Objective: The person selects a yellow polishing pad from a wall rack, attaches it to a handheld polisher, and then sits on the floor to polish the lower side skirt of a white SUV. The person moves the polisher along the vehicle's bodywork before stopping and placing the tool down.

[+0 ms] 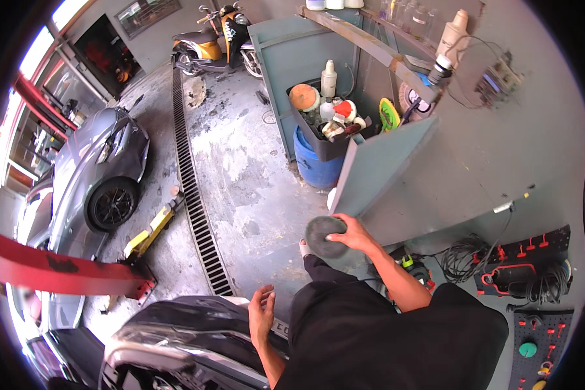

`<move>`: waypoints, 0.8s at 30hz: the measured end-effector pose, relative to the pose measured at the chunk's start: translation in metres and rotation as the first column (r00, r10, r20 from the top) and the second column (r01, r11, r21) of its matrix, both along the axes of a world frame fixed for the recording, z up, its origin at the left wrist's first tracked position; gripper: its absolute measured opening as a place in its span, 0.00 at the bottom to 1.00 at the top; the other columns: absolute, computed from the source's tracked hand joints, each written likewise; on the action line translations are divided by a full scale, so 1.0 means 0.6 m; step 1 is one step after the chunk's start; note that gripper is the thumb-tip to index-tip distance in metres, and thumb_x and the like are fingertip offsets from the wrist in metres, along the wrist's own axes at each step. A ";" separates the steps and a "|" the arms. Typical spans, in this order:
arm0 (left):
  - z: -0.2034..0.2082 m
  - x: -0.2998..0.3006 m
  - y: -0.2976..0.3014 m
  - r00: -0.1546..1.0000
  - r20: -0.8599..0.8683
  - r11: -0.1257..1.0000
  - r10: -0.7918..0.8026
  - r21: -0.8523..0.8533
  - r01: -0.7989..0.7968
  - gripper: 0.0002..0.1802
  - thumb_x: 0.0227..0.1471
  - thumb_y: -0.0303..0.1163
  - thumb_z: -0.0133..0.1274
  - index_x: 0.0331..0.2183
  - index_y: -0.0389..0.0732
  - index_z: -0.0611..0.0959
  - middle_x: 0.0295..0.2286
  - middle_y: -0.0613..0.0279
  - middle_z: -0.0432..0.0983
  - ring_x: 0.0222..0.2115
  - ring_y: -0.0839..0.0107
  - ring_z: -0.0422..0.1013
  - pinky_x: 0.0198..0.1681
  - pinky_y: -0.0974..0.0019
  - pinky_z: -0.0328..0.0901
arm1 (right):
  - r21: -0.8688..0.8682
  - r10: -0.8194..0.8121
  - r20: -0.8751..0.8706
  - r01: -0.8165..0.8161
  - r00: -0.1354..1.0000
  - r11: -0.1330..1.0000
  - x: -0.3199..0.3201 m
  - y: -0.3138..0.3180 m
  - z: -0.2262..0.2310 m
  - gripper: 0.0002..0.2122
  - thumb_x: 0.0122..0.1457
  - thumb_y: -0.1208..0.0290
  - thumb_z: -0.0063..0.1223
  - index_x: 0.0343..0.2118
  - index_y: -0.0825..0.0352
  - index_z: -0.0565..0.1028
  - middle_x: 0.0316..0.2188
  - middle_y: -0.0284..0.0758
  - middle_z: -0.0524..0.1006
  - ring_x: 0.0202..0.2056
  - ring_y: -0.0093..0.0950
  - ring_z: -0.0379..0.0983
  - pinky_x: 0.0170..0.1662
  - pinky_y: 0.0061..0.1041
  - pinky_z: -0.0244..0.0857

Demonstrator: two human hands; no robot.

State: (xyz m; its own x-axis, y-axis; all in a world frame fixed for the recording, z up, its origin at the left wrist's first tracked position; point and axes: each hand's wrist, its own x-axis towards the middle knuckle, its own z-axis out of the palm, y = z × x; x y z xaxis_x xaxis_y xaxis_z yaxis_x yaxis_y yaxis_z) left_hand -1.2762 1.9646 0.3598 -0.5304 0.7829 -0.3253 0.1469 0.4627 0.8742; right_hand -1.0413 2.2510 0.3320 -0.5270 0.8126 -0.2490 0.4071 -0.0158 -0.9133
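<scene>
My right hand grips the edge of a round, dark grey buffing pad, held out in front of me above the floor. The thumb lies on the pad's face; the other fingers are partly hidden behind it. My left hand hangs beside the dark bodywork of a vehicle at the lower left. Its fingers are loosely bent and apart, with nothing in them. Ahead, inside a grey-green cabinet, a black bin on a blue drum holds orange and white pads and several bottles.
The cabinet's door stands out toward me. Cables and a power tool lie by the right wall, near pegboards. A red lift arm, a yellow jack, a grey car and a floor grate are left.
</scene>
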 end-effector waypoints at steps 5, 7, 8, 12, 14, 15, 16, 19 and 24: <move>0.027 -0.156 0.136 0.998 -0.051 0.999 -0.030 -0.042 0.028 0.16 0.64 0.30 0.55 0.51 0.37 0.80 0.46 0.56 0.82 0.43 0.66 0.78 0.44 0.64 0.72 | -0.001 0.052 -0.146 -0.053 0.988 0.999 -0.182 0.133 -0.004 0.30 0.49 0.67 0.73 0.55 0.68 0.74 0.48 0.41 0.80 0.50 0.33 0.77 0.54 0.32 0.69; 0.036 -0.216 0.185 0.997 -0.076 0.999 0.013 -0.029 -0.015 0.15 0.64 0.31 0.55 0.51 0.38 0.80 0.43 0.60 0.81 0.39 0.71 0.76 0.40 0.67 0.70 | -0.010 0.041 -0.134 -0.043 0.990 0.999 -0.231 0.183 -0.003 0.31 0.50 0.67 0.73 0.56 0.70 0.73 0.49 0.40 0.79 0.50 0.31 0.76 0.55 0.31 0.68; 0.040 -0.242 0.202 0.996 -0.092 0.999 0.022 -0.036 -0.025 0.15 0.64 0.31 0.54 0.51 0.38 0.80 0.42 0.61 0.81 0.38 0.71 0.76 0.40 0.67 0.70 | -0.018 0.037 -0.145 -0.040 0.989 0.999 -0.249 0.204 -0.003 0.31 0.50 0.67 0.73 0.57 0.70 0.72 0.49 0.39 0.79 0.50 0.30 0.75 0.55 0.31 0.68; 0.038 -0.334 0.282 0.993 -0.121 1.000 -0.004 0.022 0.007 0.15 0.64 0.32 0.55 0.50 0.37 0.80 0.40 0.60 0.82 0.39 0.71 0.76 0.41 0.67 0.70 | -0.081 -0.127 -0.167 0.115 0.978 0.990 -0.306 0.274 -0.004 0.29 0.48 0.67 0.72 0.54 0.70 0.74 0.46 0.41 0.81 0.48 0.33 0.77 0.52 0.32 0.70; 0.026 -0.369 0.323 0.994 -0.103 0.999 -0.044 0.007 0.045 0.15 0.65 0.32 0.54 0.50 0.36 0.80 0.40 0.59 0.82 0.39 0.71 0.76 0.42 0.67 0.70 | -0.161 -0.235 -0.115 0.216 0.965 0.963 -0.323 0.308 -0.008 0.30 0.49 0.68 0.72 0.55 0.70 0.74 0.48 0.40 0.80 0.50 0.30 0.76 0.54 0.30 0.69; 0.020 -0.384 0.338 0.994 -0.090 0.998 -0.060 0.005 0.060 0.15 0.65 0.32 0.54 0.50 0.35 0.80 0.40 0.59 0.82 0.39 0.72 0.76 0.42 0.68 0.70 | -0.221 -0.293 -0.090 0.268 0.952 0.938 -0.330 0.326 -0.011 0.30 0.50 0.68 0.73 0.56 0.70 0.73 0.49 0.40 0.80 0.51 0.29 0.76 0.55 0.30 0.69; 0.018 -0.407 0.355 0.991 -0.064 0.993 -0.113 -0.040 0.111 0.15 0.65 0.32 0.54 0.50 0.35 0.80 0.41 0.59 0.81 0.38 0.72 0.76 0.41 0.68 0.70 | -0.254 -0.366 -0.081 0.336 0.927 0.907 -0.339 0.348 -0.013 0.30 0.50 0.68 0.72 0.56 0.70 0.74 0.49 0.40 0.80 0.51 0.29 0.76 0.55 0.30 0.69; -0.014 -0.479 0.412 0.966 -0.041 0.967 -0.255 0.020 0.256 0.17 0.64 0.34 0.55 0.50 0.34 0.80 0.43 0.57 0.81 0.41 0.69 0.76 0.46 0.66 0.69 | -0.204 -0.533 -0.120 0.504 0.838 0.839 -0.351 0.433 -0.024 0.26 0.52 0.70 0.71 0.53 0.71 0.76 0.44 0.37 0.83 0.43 0.26 0.79 0.50 0.28 0.72; -0.090 -0.633 0.565 0.797 -0.178 0.809 -0.578 0.003 0.587 0.18 0.62 0.27 0.55 0.51 0.29 0.78 0.46 0.48 0.78 0.41 0.64 0.77 0.43 0.64 0.72 | -0.279 -0.716 -0.560 0.719 0.417 0.636 -0.364 0.535 -0.036 0.27 0.55 0.62 0.68 0.56 0.66 0.72 0.46 0.35 0.82 0.46 0.26 0.78 0.49 0.31 0.72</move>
